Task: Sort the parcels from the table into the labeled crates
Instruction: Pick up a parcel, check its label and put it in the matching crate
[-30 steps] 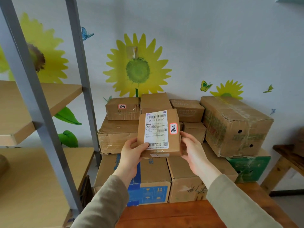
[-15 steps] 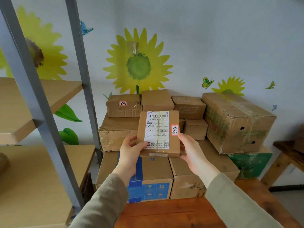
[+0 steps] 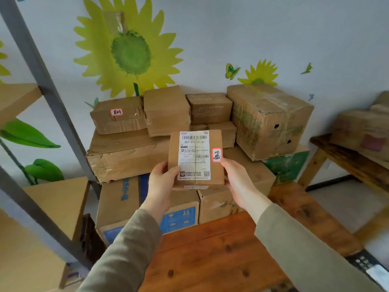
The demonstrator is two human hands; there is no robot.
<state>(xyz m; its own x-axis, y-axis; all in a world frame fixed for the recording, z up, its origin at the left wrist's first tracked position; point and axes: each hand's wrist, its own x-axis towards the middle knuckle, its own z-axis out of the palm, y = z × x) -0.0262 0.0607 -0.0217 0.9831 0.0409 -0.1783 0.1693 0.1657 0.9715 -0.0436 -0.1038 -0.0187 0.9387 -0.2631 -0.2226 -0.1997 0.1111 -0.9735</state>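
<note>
Two hands hold it: over the wooden table [image 3: 221, 249], before the stacked boxes [image 3: 126, 154], your small parcel [image 3: 195, 159] looks light and stiff; left hand [image 3: 161, 182] and right hand [image 3: 235, 178] clasp its lower side edges, below the red-rimmed sticker [image 3: 216, 155].

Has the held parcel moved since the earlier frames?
Yes: against the middle top box, the parcel has shifted right and slightly down, though the camera also moved.

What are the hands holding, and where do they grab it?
A parcel. The left hand grips its lower left edge, thumb on the front. The right hand holds its lower right edge.
</note>
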